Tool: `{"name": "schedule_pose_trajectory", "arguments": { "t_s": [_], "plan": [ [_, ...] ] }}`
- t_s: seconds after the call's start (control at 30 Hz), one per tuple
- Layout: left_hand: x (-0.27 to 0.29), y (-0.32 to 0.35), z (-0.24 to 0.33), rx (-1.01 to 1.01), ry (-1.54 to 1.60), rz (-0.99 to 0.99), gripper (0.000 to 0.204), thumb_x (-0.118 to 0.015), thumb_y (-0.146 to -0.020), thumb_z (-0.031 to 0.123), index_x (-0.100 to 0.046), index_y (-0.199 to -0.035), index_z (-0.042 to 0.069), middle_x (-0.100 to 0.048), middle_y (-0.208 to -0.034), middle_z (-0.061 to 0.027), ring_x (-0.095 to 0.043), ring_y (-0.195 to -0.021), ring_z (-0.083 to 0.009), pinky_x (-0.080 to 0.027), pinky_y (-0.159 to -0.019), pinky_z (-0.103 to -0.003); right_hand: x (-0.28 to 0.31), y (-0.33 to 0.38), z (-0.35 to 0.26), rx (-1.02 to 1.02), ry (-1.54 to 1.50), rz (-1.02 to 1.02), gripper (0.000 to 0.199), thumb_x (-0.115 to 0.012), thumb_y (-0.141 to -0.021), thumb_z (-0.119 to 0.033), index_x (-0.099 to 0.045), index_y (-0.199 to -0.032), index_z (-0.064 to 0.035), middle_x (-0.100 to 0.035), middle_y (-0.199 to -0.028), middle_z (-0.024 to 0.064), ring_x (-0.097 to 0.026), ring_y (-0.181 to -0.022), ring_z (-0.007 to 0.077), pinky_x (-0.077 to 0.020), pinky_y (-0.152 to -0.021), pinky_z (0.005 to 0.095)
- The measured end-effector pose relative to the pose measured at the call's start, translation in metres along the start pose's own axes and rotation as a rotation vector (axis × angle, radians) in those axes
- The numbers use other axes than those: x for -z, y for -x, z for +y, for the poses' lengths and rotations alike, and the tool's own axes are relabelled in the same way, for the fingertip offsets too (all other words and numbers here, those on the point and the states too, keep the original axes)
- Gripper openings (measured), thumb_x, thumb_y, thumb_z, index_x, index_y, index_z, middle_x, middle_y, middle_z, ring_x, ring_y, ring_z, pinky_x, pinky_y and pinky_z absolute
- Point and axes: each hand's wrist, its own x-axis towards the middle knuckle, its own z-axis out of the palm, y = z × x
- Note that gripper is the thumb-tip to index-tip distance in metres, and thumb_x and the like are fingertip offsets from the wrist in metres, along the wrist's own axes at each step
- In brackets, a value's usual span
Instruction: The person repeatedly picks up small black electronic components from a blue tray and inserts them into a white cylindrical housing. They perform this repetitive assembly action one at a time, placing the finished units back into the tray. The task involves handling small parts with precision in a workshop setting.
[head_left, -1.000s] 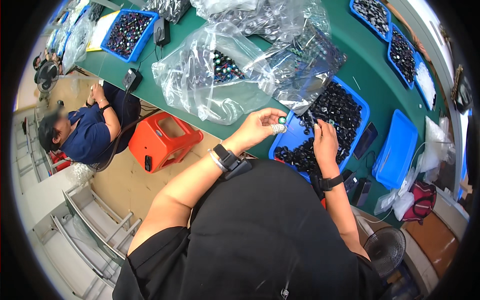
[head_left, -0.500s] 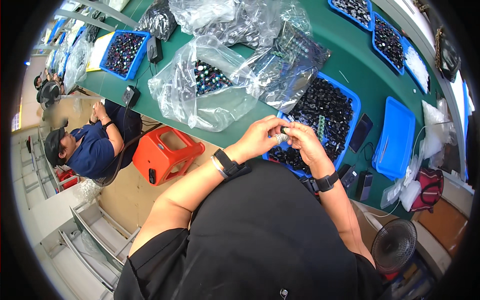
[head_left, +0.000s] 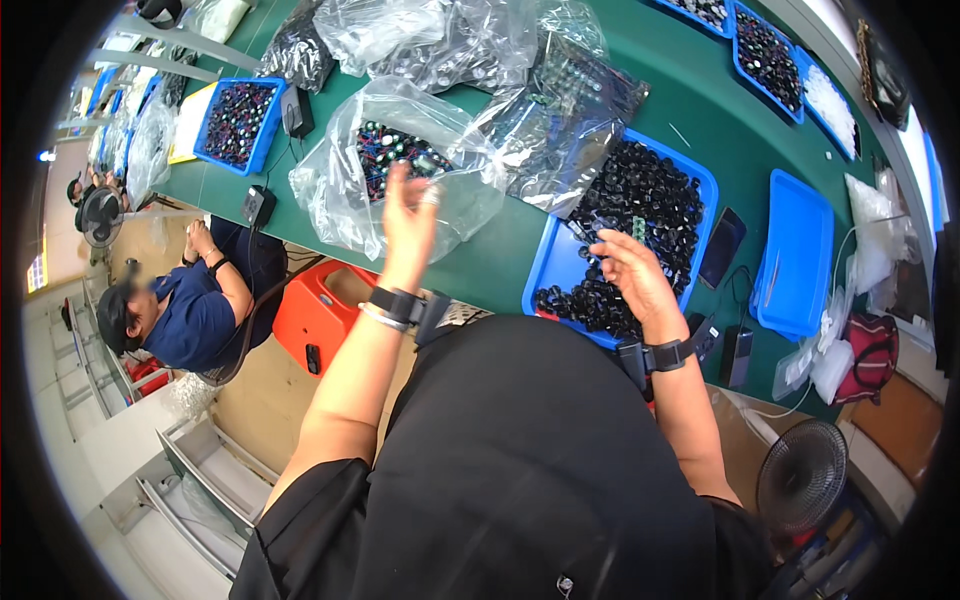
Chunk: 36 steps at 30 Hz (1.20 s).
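Note:
My left hand point(head_left: 408, 225) reaches over the near side of a clear plastic bag point(head_left: 450, 215), its fingers stretched toward small round parts with coloured wires point(head_left: 385, 150) inside. Nothing shows in that hand. Over a blue tray point(head_left: 545, 262) of small black caps point(head_left: 655, 185), my right hand point(head_left: 642, 285) hovers with fingers loosely bent and apart; I see nothing held in it. A green strip of small parts point(head_left: 639, 232) lies among the caps, close to the right fingertips.
Stacked blue trays point(head_left: 795, 250) and a dark phone point(head_left: 722, 248) lie to the right. Further filled bags point(head_left: 570, 125) cover the table's far middle. Another blue tray of wired parts point(head_left: 238, 120) stands at left. Beyond a red stool point(head_left: 315, 315) sits a person in blue point(head_left: 205, 305).
My hands were together over the near left of the black-cap tray, pinching a small black piece. They have parted: the left moved left to the bag, the right lies slightly right over the tray.

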Motion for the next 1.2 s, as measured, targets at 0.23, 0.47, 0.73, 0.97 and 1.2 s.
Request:
{"name": "schedule_pose_trajectory", "arguments": {
  "t_s": [0.23, 0.47, 0.73, 0.97, 1.2],
  "plan": [
    [-0.062, 0.044, 0.01, -0.362, -0.371, -0.581, 0.029, -0.064, -0.081, 0.013, -0.06, -0.109, 0.003, -0.063, -0.102, -0.015, -0.062, -0.091, -0.0284, -0.05, -0.077, -0.037, 0.039, 0.013, 0.021, -0.035, -0.045, 0.049, 0.025, -0.055, -0.092, -0.016, -0.056, -0.113, -0.0014, -0.062, -0.096, 0.006, -0.055, -0.076, 0.0089, -0.0456, -0.069, 0.0219],
    [-0.149, 0.086, -0.016, -0.487, -0.5, -0.825, 0.029, -0.059, -0.077, 0.005, -0.06, -0.107, 0.007, -0.056, -0.1, -0.0119, -0.056, -0.095, -0.0327, -0.048, -0.08, -0.04, 0.036, 0.022, 0.029, -0.098, -0.113, 0.026, 0.025, -0.059, -0.089, -0.015, -0.058, -0.111, -0.0028, -0.06, -0.088, 0.0027, -0.056, -0.074, 0.0075, -0.0457, -0.066, 0.0204],
    [-0.159, 0.082, -0.018, -0.557, -0.482, -0.82, 0.027, -0.062, -0.076, 0.003, -0.059, -0.104, 0.005, -0.055, -0.098, -0.0115, -0.057, -0.093, -0.0286, -0.048, -0.08, -0.037, 0.041, 0.027, 0.031, -0.061, -0.194, -0.01, 0.019, -0.059, -0.088, -0.011, -0.059, -0.105, -0.0032, -0.06, -0.088, 0.0014, -0.057, -0.075, 0.0079, -0.0458, -0.067, 0.0208],
    [-0.134, 0.07, 0.02, 0.15, 0.139, -0.92, 0.031, -0.067, -0.078, 0.002, -0.056, -0.107, -0.002, -0.061, -0.089, -0.0046, -0.057, -0.083, -0.0106, -0.048, -0.074, -0.026, 0.023, 0.023, 0.007, 0.027, -0.16, -0.055, 0.016, -0.062, -0.087, -0.012, -0.06, -0.102, -0.0057, -0.06, -0.086, -0.0007, -0.057, -0.074, 0.0069, -0.0449, -0.064, 0.0196],
    [-0.107, 0.067, 0.071, 0.153, 0.133, -0.973, 0.033, -0.07, -0.079, 0.007, -0.059, -0.11, 0.001, -0.062, -0.088, -0.0021, -0.057, -0.079, -0.0074, -0.048, -0.073, -0.024, -0.004, 0.017, -0.013, 0.134, 0.008, -0.085, 0.014, -0.063, -0.086, -0.014, -0.061, -0.099, -0.0075, -0.059, -0.079, -0.0026, -0.055, -0.069, 0.0051, -0.0432, -0.062, 0.0189]
  ]
}}
